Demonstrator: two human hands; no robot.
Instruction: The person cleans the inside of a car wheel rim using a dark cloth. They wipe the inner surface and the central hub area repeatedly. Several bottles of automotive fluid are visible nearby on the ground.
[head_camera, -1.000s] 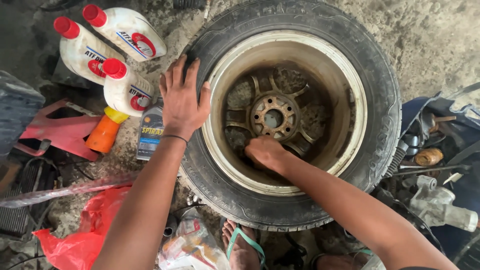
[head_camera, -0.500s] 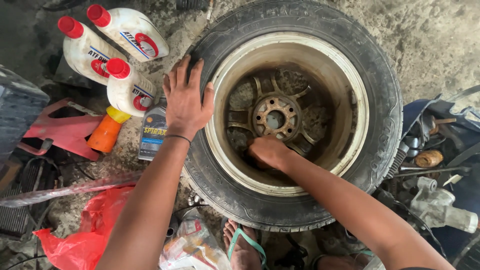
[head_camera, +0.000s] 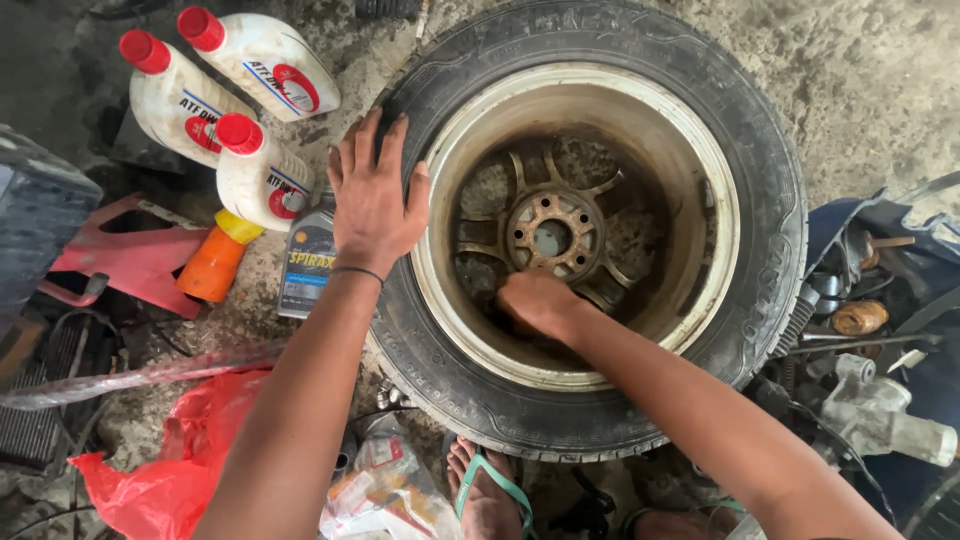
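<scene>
A car wheel lies flat on the ground, its black tyre (head_camera: 760, 200) around a dirty, rusty rim (head_camera: 690, 150) with a spoked hub (head_camera: 550, 235) deep inside. My left hand (head_camera: 372, 195) rests flat and spread on the tyre's left sidewall, a thin band at the wrist. My right hand (head_camera: 535, 300) reaches down inside the rim, fingers curled near the lower spokes; whether it holds anything is hidden.
Three white bottles with red caps (head_camera: 235, 90) lie left of the wheel, beside an orange bottle (head_camera: 212, 262) and a grey oil can (head_camera: 305, 262). A red plastic bag (head_camera: 165, 470) lies at lower left. Metal car parts (head_camera: 870, 400) sit right. A sandalled foot (head_camera: 485, 490) stands below.
The view has shifted slightly. My right hand has moved a little inside the rim near the lower spokes. My left hand stays flat on the tyre.
</scene>
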